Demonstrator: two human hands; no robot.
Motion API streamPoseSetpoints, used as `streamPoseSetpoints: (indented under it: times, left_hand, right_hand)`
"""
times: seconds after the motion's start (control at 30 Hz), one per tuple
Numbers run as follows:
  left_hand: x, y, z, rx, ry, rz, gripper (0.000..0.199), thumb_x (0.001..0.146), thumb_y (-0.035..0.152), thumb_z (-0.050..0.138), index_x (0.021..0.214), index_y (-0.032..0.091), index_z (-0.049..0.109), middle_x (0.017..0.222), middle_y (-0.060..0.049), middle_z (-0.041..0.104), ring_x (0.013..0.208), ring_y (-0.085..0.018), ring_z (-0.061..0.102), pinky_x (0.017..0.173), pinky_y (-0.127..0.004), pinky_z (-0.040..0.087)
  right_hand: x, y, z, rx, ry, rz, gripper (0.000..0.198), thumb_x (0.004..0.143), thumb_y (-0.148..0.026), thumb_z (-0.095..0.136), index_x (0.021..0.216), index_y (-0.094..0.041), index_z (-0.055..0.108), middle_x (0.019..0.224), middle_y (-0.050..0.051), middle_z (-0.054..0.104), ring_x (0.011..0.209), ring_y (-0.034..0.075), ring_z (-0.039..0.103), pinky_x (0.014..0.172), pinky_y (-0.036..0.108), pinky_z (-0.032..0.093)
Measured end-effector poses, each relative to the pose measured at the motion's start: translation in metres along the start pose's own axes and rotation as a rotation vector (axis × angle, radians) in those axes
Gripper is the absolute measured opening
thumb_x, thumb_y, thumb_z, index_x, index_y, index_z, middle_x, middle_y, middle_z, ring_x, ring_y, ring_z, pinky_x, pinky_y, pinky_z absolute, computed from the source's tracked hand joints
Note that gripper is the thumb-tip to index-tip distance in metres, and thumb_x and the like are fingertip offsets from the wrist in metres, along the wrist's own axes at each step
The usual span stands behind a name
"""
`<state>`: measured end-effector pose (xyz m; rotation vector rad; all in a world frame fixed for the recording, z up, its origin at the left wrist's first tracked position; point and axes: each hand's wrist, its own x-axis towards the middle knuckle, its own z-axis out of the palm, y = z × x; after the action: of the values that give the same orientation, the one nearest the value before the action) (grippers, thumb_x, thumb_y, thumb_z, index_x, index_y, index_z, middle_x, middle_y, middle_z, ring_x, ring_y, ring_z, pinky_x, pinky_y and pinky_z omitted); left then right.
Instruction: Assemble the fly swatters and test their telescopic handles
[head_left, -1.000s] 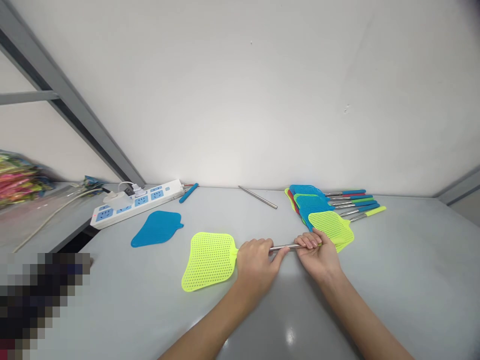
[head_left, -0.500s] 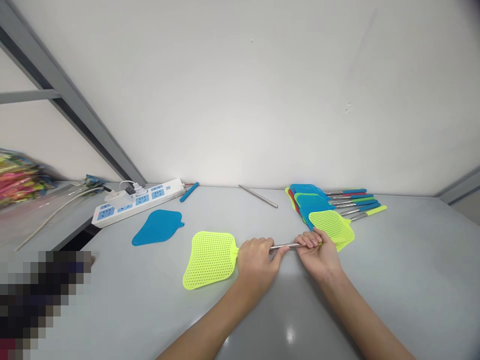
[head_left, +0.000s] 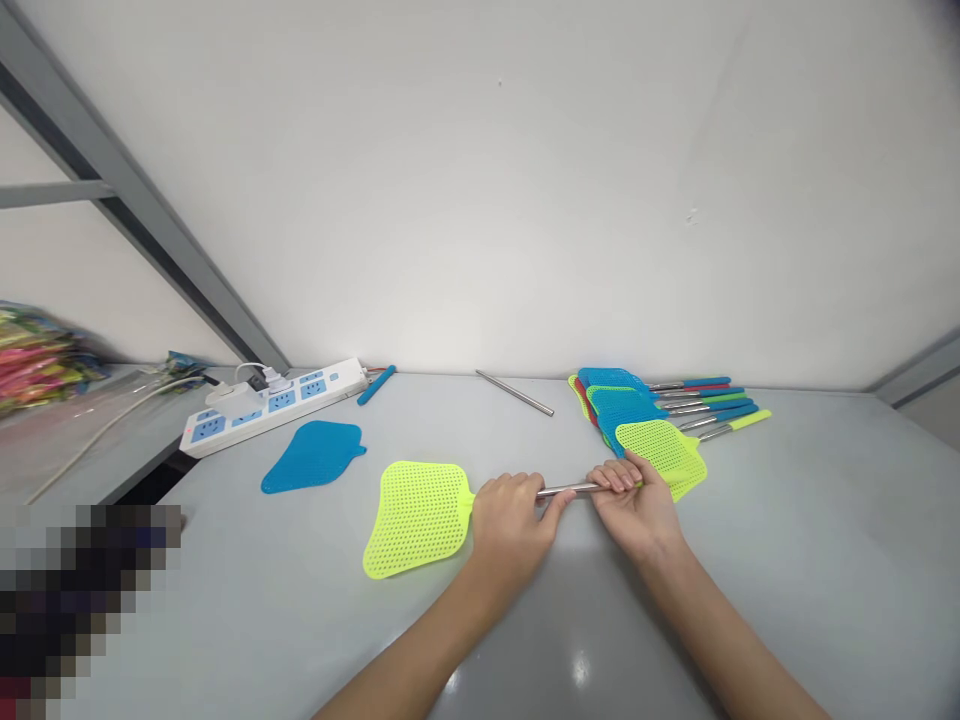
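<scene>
A yellow-green fly swatter [head_left: 420, 518] lies across in front of me, its perforated head to the left. My left hand [head_left: 511, 525] is closed around its metal rod just beside the head. Farther right along the rod, my right hand [head_left: 634, 502] is wrapped palm-up around the handle end, which its fingers mostly hide. A short stretch of bare rod [head_left: 566, 491] shows between the hands. Just beyond my right hand lies a pile of finished-looking swatters, with a yellow-green one [head_left: 660, 452] on top and blue ones [head_left: 622, 412] behind it.
A loose blue swatter head [head_left: 315, 457] lies at left, near a white power strip [head_left: 277, 405] with plugs in it. Beside the strip is a blue handle [head_left: 376, 385]. A metal rod [head_left: 515, 393] rests near the wall. Colourful bagged items [head_left: 45, 355] sit at far left.
</scene>
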<state>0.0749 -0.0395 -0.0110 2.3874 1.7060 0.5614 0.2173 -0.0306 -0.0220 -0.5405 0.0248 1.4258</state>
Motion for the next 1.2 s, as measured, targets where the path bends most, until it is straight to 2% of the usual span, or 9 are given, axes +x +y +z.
streamPoseSetpoints:
  times: [0.23, 0.43, 0.77, 0.93, 1.07, 1.2]
  left_hand:
    - [0.000, -0.001, 0.002, -0.013, 0.008, 0.067, 0.035, 0.080, 0.043, 0.031, 0.063, 0.019, 0.050, 0.062, 0.000, 0.057, 0.062, -0.014, 0.049, 0.057, -0.026, 0.027]
    - [0.001, 0.000, 0.001, -0.009, -0.010, 0.071, 0.035, 0.080, 0.042, 0.031, 0.063, 0.019, 0.050, 0.063, -0.001, 0.057, 0.063, -0.014, 0.049, 0.058, -0.026, 0.028]
    - [0.000, 0.001, 0.001, -0.015, -0.021, 0.069, 0.035, 0.081, 0.042, 0.030, 0.064, 0.019, 0.050, 0.064, -0.001, 0.057, 0.064, -0.015, 0.049, 0.058, -0.027, 0.028]
    - [0.002, -0.001, 0.002, 0.013, -0.032, 0.130, 0.030, 0.082, 0.037, 0.029, 0.071, 0.019, 0.050, 0.070, -0.002, 0.055, 0.067, -0.015, 0.047, 0.061, -0.028, 0.029]
    - [0.007, -0.005, -0.001, 0.039, -0.034, 0.197, 0.026, 0.085, 0.027, 0.026, 0.081, 0.020, 0.050, 0.079, -0.003, 0.052, 0.072, -0.016, 0.044, 0.067, -0.029, 0.029]
    - [0.011, -0.008, -0.002, 0.039, -0.076, 0.232, 0.027, 0.085, 0.023, 0.023, 0.080, 0.019, 0.049, 0.078, -0.003, 0.051, 0.071, -0.015, 0.044, 0.068, -0.029, 0.029]
  right_hand:
    - [0.002, -0.006, 0.001, 0.051, 0.001, 0.011, 0.034, 0.072, -0.011, 0.042, 0.051, -0.018, 0.016, 0.041, -0.008, 0.021, 0.035, 0.006, 0.026, 0.040, 0.021, 0.031]
    - [0.001, -0.006, 0.001, 0.046, 0.039, 0.012, 0.034, 0.072, -0.010, 0.040, 0.051, -0.018, 0.015, 0.040, -0.008, 0.020, 0.034, 0.005, 0.024, 0.039, 0.021, 0.030]
    - [0.003, -0.006, -0.001, 0.002, 0.026, 0.001, 0.037, 0.075, -0.016, 0.040, 0.051, -0.017, 0.012, 0.039, -0.008, 0.020, 0.033, 0.005, 0.024, 0.039, 0.021, 0.030]
    - [0.004, -0.011, -0.001, 0.042, 0.072, 0.026, 0.034, 0.074, -0.011, 0.037, 0.052, -0.017, 0.012, 0.039, -0.007, 0.019, 0.033, 0.005, 0.024, 0.039, 0.021, 0.029]
    - [0.008, -0.020, -0.003, 0.011, 0.057, 0.004, 0.032, 0.075, -0.009, 0.032, 0.053, -0.017, 0.010, 0.041, -0.007, 0.018, 0.033, 0.005, 0.024, 0.039, 0.021, 0.029]
    - [0.010, -0.026, -0.003, -0.006, 0.037, 0.002, 0.032, 0.074, -0.010, 0.033, 0.053, -0.017, 0.010, 0.042, -0.007, 0.018, 0.034, 0.006, 0.024, 0.039, 0.021, 0.029]
